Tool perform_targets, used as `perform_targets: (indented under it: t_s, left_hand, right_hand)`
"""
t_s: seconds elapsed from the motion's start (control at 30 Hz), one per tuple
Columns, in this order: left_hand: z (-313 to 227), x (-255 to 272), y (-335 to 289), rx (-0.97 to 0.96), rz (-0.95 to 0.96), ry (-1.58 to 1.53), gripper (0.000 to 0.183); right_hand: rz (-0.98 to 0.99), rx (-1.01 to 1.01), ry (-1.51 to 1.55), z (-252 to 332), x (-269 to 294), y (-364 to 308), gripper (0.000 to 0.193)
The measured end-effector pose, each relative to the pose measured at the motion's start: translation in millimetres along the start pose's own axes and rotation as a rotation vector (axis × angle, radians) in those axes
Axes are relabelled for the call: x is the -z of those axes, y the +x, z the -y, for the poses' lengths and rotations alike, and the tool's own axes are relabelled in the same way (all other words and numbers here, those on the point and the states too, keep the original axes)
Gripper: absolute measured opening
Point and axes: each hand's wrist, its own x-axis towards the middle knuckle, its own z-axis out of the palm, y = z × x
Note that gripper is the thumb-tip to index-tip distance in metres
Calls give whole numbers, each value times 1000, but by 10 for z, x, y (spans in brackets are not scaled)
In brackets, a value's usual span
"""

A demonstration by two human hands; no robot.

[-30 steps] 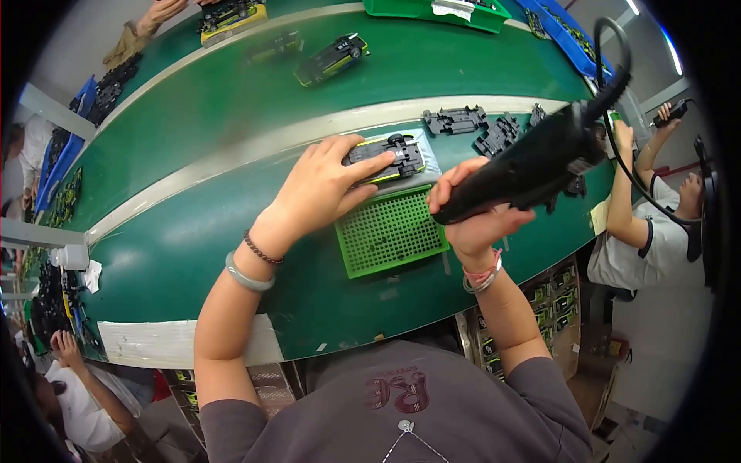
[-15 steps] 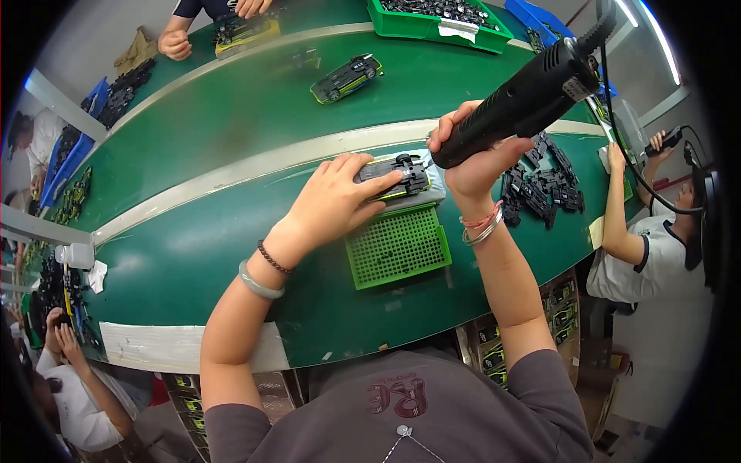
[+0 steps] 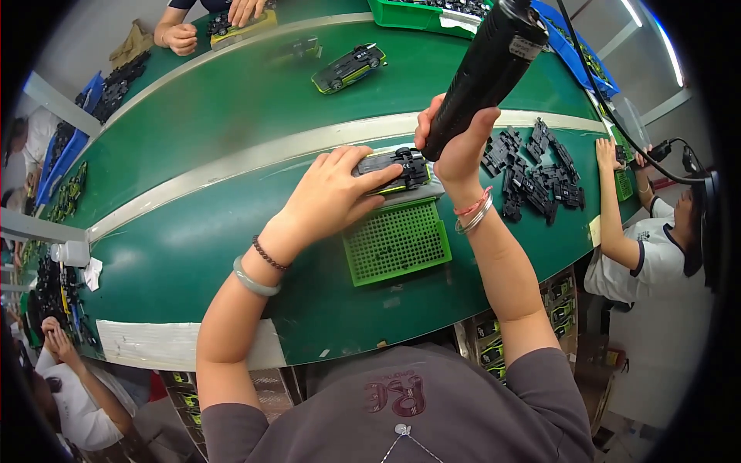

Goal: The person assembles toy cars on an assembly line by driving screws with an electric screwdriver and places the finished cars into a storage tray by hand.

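Note:
An upside-down toy car (image 3: 373, 162) with a black underside and yellow-green trim lies in front of me on the worktable. My left hand (image 3: 320, 199) grips it from the left, index finger pressed on its underside. My right hand (image 3: 461, 150) is wrapped around a thick black electric screwdriver (image 3: 486, 77), held at a steep slant over the car's right end. The tool's tip is hidden behind my fingers. Just nearer than the car sits a perforated green plastic basket (image 3: 397, 243). Black toy-car chassis parts (image 3: 536, 181) are piled right of my right hand.
Beyond a pale divider rail (image 3: 255, 158), another upturned toy car (image 3: 349, 69) rests on the green surface. A green bin (image 3: 432, 17) of small parts and a blue bin (image 3: 575, 50) stand at the far right. A black cable (image 3: 610, 116) hangs at right. Co-workers sit around.
My right hand has shifted left with the screwdriver, which now stands more upright over the car's right end. My left hand stays on the car.

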Motion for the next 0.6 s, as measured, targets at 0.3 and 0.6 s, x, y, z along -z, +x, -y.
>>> perform_targets:
  t_s: [0.3,0.6]
  left_hand:
    - [3,-13,0,-16,1,6,45]
    - [35,-64,-31,3,-45,18,44]
  right_hand:
    - [14,-18,-8,-29,33,1,85]
    - [-1,14,418,359,115,-768,100]
